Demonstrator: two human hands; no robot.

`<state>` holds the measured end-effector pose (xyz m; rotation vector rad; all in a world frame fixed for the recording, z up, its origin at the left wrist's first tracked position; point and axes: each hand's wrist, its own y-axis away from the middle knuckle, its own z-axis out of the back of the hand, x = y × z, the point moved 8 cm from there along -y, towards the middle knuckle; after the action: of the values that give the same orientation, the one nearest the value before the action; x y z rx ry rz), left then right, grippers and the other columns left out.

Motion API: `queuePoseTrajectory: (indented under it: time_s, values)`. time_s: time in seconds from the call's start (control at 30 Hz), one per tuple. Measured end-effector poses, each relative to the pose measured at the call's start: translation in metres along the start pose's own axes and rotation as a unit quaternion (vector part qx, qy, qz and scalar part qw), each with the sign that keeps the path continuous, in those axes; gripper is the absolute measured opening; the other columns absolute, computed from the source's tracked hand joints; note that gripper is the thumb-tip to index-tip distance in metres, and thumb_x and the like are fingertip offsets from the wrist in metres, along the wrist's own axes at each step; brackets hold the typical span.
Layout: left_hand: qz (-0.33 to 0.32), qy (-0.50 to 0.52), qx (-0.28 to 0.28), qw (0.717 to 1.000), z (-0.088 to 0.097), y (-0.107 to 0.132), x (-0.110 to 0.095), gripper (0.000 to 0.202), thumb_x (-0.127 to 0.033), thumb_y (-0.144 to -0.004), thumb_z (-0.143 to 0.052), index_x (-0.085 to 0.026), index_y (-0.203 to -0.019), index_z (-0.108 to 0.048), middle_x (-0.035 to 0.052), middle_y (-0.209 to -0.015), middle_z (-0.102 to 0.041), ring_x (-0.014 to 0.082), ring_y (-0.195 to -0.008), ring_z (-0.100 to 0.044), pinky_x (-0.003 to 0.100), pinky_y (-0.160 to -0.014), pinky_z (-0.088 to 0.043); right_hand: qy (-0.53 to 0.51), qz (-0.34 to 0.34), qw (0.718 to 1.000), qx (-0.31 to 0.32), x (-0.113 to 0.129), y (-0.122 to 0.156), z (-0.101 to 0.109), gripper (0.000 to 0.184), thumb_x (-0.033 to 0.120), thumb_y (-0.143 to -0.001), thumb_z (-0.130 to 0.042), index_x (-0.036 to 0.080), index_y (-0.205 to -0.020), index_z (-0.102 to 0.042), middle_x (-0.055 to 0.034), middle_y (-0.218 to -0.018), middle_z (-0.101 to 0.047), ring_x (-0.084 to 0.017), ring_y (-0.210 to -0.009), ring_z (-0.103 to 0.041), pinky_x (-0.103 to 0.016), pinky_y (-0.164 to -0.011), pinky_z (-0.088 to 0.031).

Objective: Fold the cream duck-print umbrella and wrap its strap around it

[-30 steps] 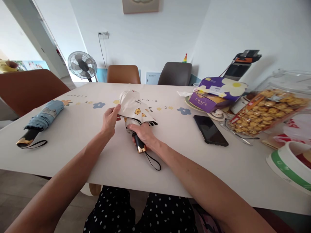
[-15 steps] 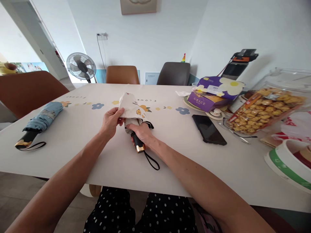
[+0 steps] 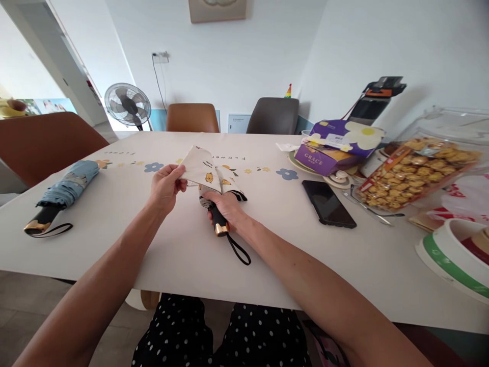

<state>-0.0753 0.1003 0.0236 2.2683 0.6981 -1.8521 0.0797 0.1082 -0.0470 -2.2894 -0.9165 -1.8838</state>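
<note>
A cream folding umbrella (image 3: 208, 175) printed with small yellow figures lies over the white table (image 3: 183, 244) in front of me. My right hand (image 3: 228, 206) is closed round its black, gold-tipped handle, and a black wrist strap trails toward the table's near edge. My left hand (image 3: 165, 186) pinches a flap of the cream canopy and holds it out to the left. A second folded umbrella (image 3: 64, 191), light blue with a black handle, lies apart at the table's left side.
A black phone (image 3: 328, 204) lies to the right. Beyond it sit a purple box (image 3: 336, 148), a bag of biscuits (image 3: 416, 171) and a green-rimmed bowl (image 3: 451, 255). Chairs stand at the far and left sides; a fan (image 3: 128, 104) stands behind.
My left hand has pulled the canopy flap outward to the left, spreading the fabric. My right hand has stayed on the handle, shifting slightly.
</note>
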Motion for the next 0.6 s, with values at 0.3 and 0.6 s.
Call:
queuePoseTrajectory:
  time_s: [0.3, 0.6]
  values:
    - [0.183, -0.124, 0.041, 0.974, 0.006, -0.001, 0.044, 0.023, -0.028, -0.063, -0.07, -0.014, -0.066, -0.053, -0.0025, -0.051, -0.049, 0.0066, -0.042, -0.044, 0.02, -0.041, -0.036, -0.093, -0.001, 0.995, 0.029, 0.006, 0.0, -0.002, 0.023, 0.031, -0.074, -0.064, 0.015, -0.074, -0.048, 0.0041, -0.049, -0.047, -0.009, -0.036, -0.046, -0.021, -0.03, -0.041]
    - [0.202, -0.222, 0.118, 0.947, -0.006, 0.008, 0.05, 0.019, -0.029, -0.066, -0.064, -0.014, -0.07, -0.055, 0.0011, -0.061, -0.058, 0.0073, -0.046, -0.048, 0.021, -0.047, -0.04, -0.107, 0.01, 0.994, 0.034, 0.013, 0.006, -0.004, 0.04, 0.054, -0.077, -0.058, 0.016, -0.072, -0.046, 0.004, -0.051, -0.046, -0.008, -0.036, -0.045, -0.02, -0.03, -0.041]
